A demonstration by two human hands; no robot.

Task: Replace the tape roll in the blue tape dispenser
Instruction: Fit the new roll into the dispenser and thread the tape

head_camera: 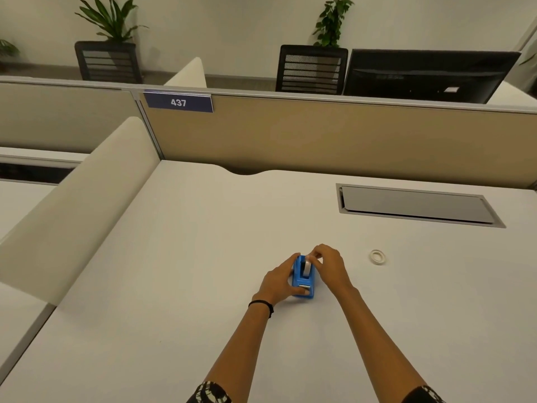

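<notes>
The blue tape dispenser (302, 282) stands on the white desk (180, 286), its metal cutter facing me. A whitish tape roll (306, 268) sits in its slot. My left hand (280, 283) wraps the dispenser's left side, thumb near the cutter. My right hand (329, 266) reaches from the right, its fingertips pinching the top of the roll in the slot. A second small tape roll (378, 256) lies flat on the desk to the right, apart from both hands.
A grey cable hatch (418, 205) is set into the desk at the back right. A tan partition (334, 138) with a "437" label closes the back, and a white divider (75, 210) borders the left. Chairs, a monitor and plants stand beyond.
</notes>
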